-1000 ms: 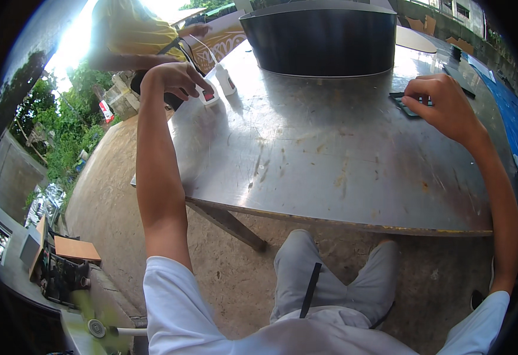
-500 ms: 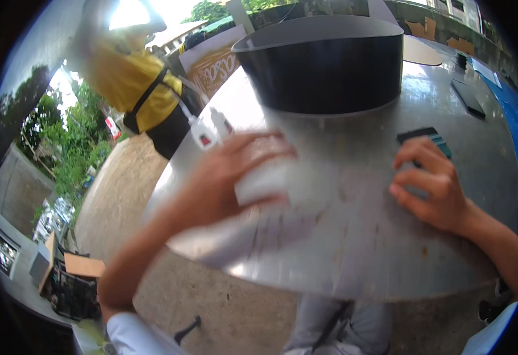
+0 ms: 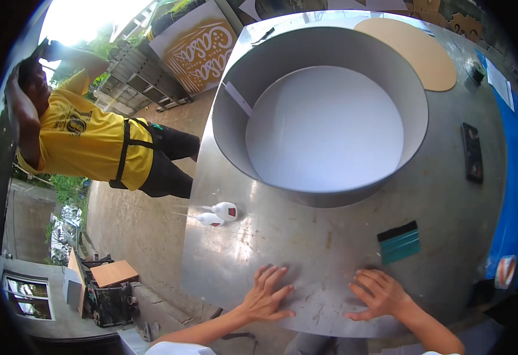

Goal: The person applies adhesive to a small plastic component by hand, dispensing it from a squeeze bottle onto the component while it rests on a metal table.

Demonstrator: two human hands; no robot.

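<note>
My left hand rests at the near edge of the metal table, its fingers apart and nothing held. To its right my right hand also lies on the metal, fingers loosely bent and parted, empty. Just beyond the right hand is a flat teal squeegee with a black edge strip. A large round grey open-topped shell with a white bottom stands farther back. Two small white bottles with thin nozzles lie left of it, the upper bottle touching or overlapping the lower bottle.
A tan rounded board lies behind the shell. On the right are a black oblong case-like object, a small dark roll and a blue sheet. Beyond the left table edge stands a person in a yellow shirt, arms raised.
My view has shifted, now showing the shell's inside. My left hand, blurred beside the bottles before, now lies at the near edge. My right hand sits lower, farther from the squeegee.
</note>
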